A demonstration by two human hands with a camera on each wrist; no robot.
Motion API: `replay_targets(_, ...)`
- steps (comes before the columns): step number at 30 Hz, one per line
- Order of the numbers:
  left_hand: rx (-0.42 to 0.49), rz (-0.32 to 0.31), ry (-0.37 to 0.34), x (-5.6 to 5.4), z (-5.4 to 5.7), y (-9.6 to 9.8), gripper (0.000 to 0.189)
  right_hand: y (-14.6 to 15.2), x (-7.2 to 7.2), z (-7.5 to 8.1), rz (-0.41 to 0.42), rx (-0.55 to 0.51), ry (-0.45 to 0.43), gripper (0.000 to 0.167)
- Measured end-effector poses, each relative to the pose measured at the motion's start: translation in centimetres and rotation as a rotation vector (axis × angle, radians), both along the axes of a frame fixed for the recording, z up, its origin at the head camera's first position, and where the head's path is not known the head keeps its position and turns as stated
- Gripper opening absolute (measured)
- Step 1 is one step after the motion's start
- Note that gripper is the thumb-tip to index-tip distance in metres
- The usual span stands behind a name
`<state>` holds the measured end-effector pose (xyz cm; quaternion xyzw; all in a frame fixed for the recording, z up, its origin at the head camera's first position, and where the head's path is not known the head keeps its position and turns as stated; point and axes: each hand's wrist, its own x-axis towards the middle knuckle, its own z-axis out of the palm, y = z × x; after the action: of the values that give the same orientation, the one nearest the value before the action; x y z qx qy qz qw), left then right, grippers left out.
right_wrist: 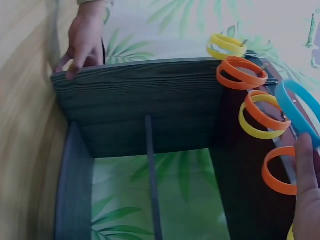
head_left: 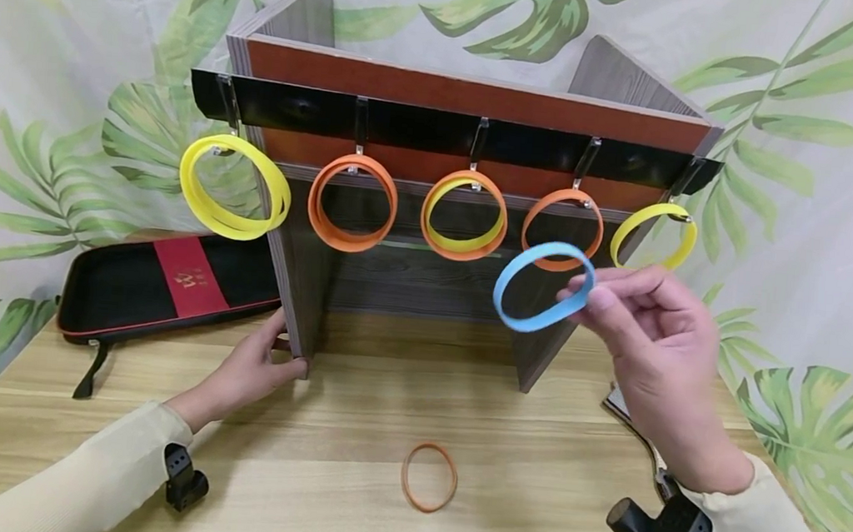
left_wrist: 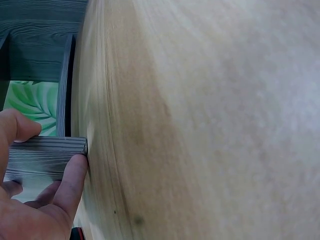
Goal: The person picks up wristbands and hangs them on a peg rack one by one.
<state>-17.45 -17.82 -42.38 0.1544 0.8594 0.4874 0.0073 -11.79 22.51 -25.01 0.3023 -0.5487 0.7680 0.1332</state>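
In the head view a blue silicone wristband [head_left: 500, 295] is pinched between the thumb and fingers of my right hand [head_left: 663, 364]. It is in front of an orange wristband [head_left: 563, 265] on the fourth hook of a black rail [head_left: 415, 128]. Other hooks carry yellow wristbands [head_left: 228, 225] at far left, orange ones [head_left: 349, 245], an orange and yellow pair [head_left: 461, 253], and yellow at far right [head_left: 690, 245]. My left hand [head_left: 248, 373] grips the lower front edge of the wooden stand's left side panel [head_left: 295, 272], thumb and fingers on opposite faces.
A thin orange band [head_left: 405, 480] lies on the wooden table [head_left: 303, 490] in front of the stand. Left of the stand, a black zip case [head_left: 116, 287] with a red strip rests at the back. A grey flat item [head_left: 620, 401] is partly hidden behind my right hand.
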Motion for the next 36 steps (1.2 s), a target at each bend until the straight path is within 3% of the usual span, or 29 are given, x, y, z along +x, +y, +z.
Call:
replay_targets(6,-0.003,-0.004,-0.008,0.1,0.1,0.0,0.083,-0.2,-0.4,1.1,-0.056,-0.147,0.008,0.016)
replay_targets(10,0.007,-0.003,-0.014,0.2,0.1,0.1,0.082,-0.7,-0.8,1.6,-0.181,-0.151,-0.024,0.012)
replay_targets(15,0.011,-0.001,-0.025,0.2,0.0,0.0,0.083,-1.3,-1.2,1.9,-0.271,-0.156,-0.075,0.006)
replay_targets(25,0.014,-0.005,-0.031,0.0,0.1,-0.1,0.082,-1.4,-1.4,1.2,-0.335,-0.079,-0.141,0.005)
replay_targets(36,0.005,-0.005,-0.021,-0.1,-0.1,-0.1,0.082,-1.3,-1.1,0.6,-0.306,-0.021,-0.167,0.008)
